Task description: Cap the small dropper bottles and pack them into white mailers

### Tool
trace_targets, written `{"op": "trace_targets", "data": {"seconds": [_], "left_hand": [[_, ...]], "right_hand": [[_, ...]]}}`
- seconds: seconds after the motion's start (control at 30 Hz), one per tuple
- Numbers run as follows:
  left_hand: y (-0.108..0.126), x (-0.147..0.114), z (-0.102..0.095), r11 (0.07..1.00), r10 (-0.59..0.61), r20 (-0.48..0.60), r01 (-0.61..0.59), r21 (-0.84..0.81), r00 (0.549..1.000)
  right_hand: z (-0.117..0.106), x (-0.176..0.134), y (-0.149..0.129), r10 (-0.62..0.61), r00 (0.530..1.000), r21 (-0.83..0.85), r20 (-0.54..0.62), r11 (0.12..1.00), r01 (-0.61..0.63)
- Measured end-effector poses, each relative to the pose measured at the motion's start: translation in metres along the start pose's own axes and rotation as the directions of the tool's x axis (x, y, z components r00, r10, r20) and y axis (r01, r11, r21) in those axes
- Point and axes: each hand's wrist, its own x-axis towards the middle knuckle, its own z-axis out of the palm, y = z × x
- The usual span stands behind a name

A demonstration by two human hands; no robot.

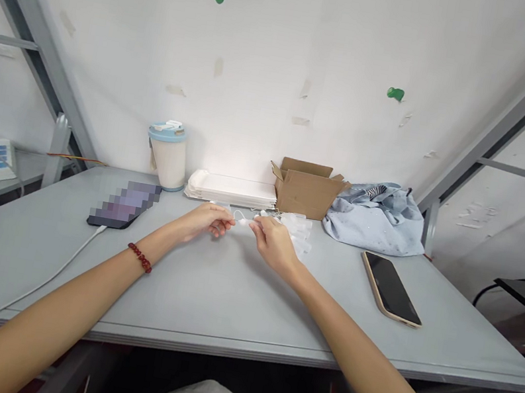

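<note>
a pale grey, flat-topped table (225,298) with a straight front edge. on its left, a dark phone with a lit, blurred screen (126,204); a thin white cable (50,278) plugged into it runs over the front edge. along the back, left to right: a cream cup with a light blue lid (171,158), a low stack of flat white pieces (238,191), an open brown cardboard box (307,194), a crumpled pale blue cloth (373,225). before the box, small translucent white pieces (301,230); at right, a black-screened phone in a beige case (392,289).
</note>
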Motion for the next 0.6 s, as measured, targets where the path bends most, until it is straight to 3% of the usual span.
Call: {"op": "trace_targets", "data": {"seconds": [0.6], "left_hand": [[0.0025, -0.0019, 0.0021, 1.000, -0.014, -0.004, 0.014, 0.005, 1.000]], "right_hand": [[0.0005, 0.0001, 0.0008, -0.019, 1.000, 0.007, -0.004, 1.000, 0.019]]}}
